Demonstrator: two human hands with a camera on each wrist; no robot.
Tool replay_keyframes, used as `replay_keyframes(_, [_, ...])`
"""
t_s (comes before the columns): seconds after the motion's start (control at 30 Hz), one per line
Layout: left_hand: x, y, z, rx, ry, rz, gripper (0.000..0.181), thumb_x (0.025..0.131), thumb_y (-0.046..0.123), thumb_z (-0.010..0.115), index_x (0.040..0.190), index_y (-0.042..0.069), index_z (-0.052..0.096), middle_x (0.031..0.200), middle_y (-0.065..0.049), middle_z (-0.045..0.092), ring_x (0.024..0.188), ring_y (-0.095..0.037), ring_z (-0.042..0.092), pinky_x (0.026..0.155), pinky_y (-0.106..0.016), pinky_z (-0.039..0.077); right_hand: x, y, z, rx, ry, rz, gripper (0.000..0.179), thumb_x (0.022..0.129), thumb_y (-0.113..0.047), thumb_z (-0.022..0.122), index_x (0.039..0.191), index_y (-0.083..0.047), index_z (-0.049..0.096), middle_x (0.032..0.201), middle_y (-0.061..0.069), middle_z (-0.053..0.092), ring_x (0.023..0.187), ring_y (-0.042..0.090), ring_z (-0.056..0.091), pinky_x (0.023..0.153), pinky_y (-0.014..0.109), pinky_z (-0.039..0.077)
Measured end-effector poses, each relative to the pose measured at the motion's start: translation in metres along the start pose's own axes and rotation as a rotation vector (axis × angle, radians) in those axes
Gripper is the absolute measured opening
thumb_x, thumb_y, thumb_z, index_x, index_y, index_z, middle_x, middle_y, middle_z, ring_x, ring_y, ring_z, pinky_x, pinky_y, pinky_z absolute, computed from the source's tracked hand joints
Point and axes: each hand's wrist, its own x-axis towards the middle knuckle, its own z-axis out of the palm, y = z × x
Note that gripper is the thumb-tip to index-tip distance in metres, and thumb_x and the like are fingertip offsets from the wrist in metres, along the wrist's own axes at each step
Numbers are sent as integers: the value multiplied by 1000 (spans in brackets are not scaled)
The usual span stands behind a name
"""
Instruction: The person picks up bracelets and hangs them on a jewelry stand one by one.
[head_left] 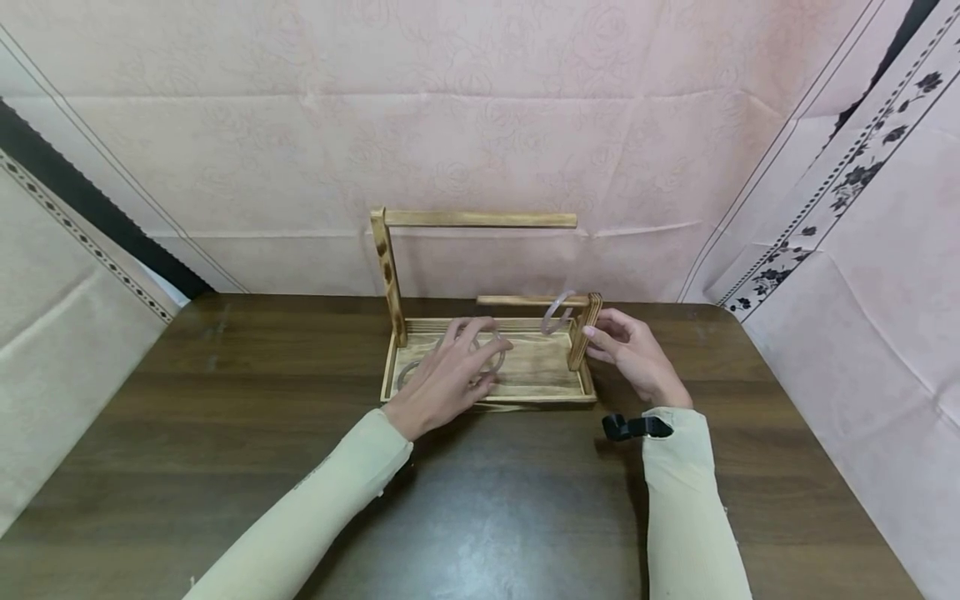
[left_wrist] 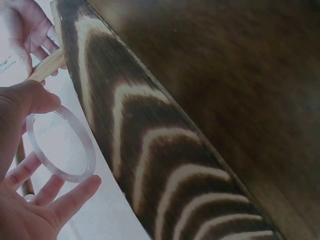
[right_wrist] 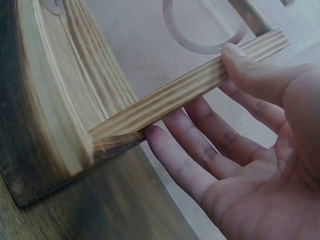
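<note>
A wooden bangle stand [head_left: 540, 367] with a shallow tray base has a tall arm at its left and a shorter one at its right. Over the tray, my left hand [head_left: 450, 371] pinches a translucent pale bangle [left_wrist: 90, 150] between thumb and fingers. A second bangle [head_left: 549, 320] hangs on the short rod [head_left: 517, 300], close to its upright. Inside the tray's left part lies another bangle [head_left: 404, 375], partly hidden by the left hand. My right hand [head_left: 633, 354] grips the short upright [right_wrist: 170, 95] from the right, thumb on one side and fingers on the other.
The stand is near the back edge of a dark brown wooden table [head_left: 495, 500]. A pale patterned cloth [head_left: 480, 150] hangs behind the table. The upper rod [head_left: 480, 219] runs across above the tray, higher than the short rod. On the right wrist is a black strap [head_left: 637, 427].
</note>
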Motion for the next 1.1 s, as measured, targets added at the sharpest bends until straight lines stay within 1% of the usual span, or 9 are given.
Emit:
replay_keyframes(0.1, [-1, 0, -1, 3, -2, -4, 46, 90, 13, 75, 133, 23, 61, 146, -6, 48, 133, -33, 46, 72, -31, 58, 0, 0, 0, 5, -1, 1, 42, 105, -23, 59, 137, 2, 49, 134, 19, 52, 112, 12, 61, 103, 38, 54])
replay_keyframes(0.17, [-1, 0, -2, 8, -3, -6, 46, 91, 12, 74, 133, 23, 60, 146, -5, 48, 134, -32, 45, 65, -27, 56, 0, 0, 0, 3, -2, 1, 42, 105, -23, 59, 137, 2, 49, 136, 20, 52, 113, 12, 61, 104, 40, 53])
replay_keyframes(0.23, [-1, 0, -2, 10, -3, -6, 46, 91, 12, 73, 134, 23, 60, 147, -5, 47, 134, -32, 45, 61, -24, 54, 0, 0, 1, 0, -1, 1, 42, 105, -23, 59, 137, 2, 49, 136, 21, 51, 113, 12, 61, 104, 40, 53])
replay_keyframes(0.37, [-2, -1, -3, 4, 4, -6, 45, 91, 12, 74, 133, 22, 60, 146, -6, 48, 133, -33, 46, 62, -26, 55, 0, -1, 0, -10, -1, 3, 42, 105, -24, 59, 138, 1, 49, 138, 22, 51, 115, 15, 60, 105, 41, 52])
replay_keyframes(0.47, [-4, -1, -3, -10, 2, -12, 44, 91, 13, 75, 132, 22, 60, 145, -5, 48, 134, -33, 45, 64, -27, 56, 0, -1, 0, -18, -4, 6, 43, 105, -24, 58, 138, 1, 49, 138, 22, 50, 120, 22, 59, 106, 41, 52])
replay_keyframes(0.6, [-6, -1, -5, -8, -8, -18, 45, 92, 14, 74, 133, 24, 60, 147, -4, 47, 135, -32, 44, 63, -26, 55, 0, -2, 0, -22, -4, 7, 43, 105, -24, 58, 139, 0, 49, 140, 23, 50, 126, 29, 56, 105, 40, 52])
replay_keyframes(0.73, [-6, 0, -7, 17, -2, -10, 44, 93, 16, 73, 134, 26, 58, 148, -4, 47, 135, -31, 44, 61, -26, 54, -1, -1, 0, -21, -3, 9, 44, 105, -25, 59, 139, 0, 49, 141, 24, 50, 126, 29, 56, 104, 37, 53])
replay_keyframes(0.9, [-5, 2, -11, 31, 6, 1, 43, 93, 17, 72, 133, 26, 60, 148, -4, 47, 134, -30, 44, 57, -26, 52, -1, -1, 1, -22, -3, 9, 45, 105, -26, 59, 139, 0, 49, 141, 23, 50, 126, 27, 56, 104, 38, 53])
replay_keyframes(1.1, [-4, 2, -14, 31, 19, 33, 41, 92, 15, 72, 131, 26, 62, 147, -4, 49, 133, -29, 45, 58, -28, 53, 0, -1, 0, -28, 4, 5, 43, 105, -25, 59, 138, 0, 50, 140, 22, 51, 126, 29, 57, 104, 39, 53])
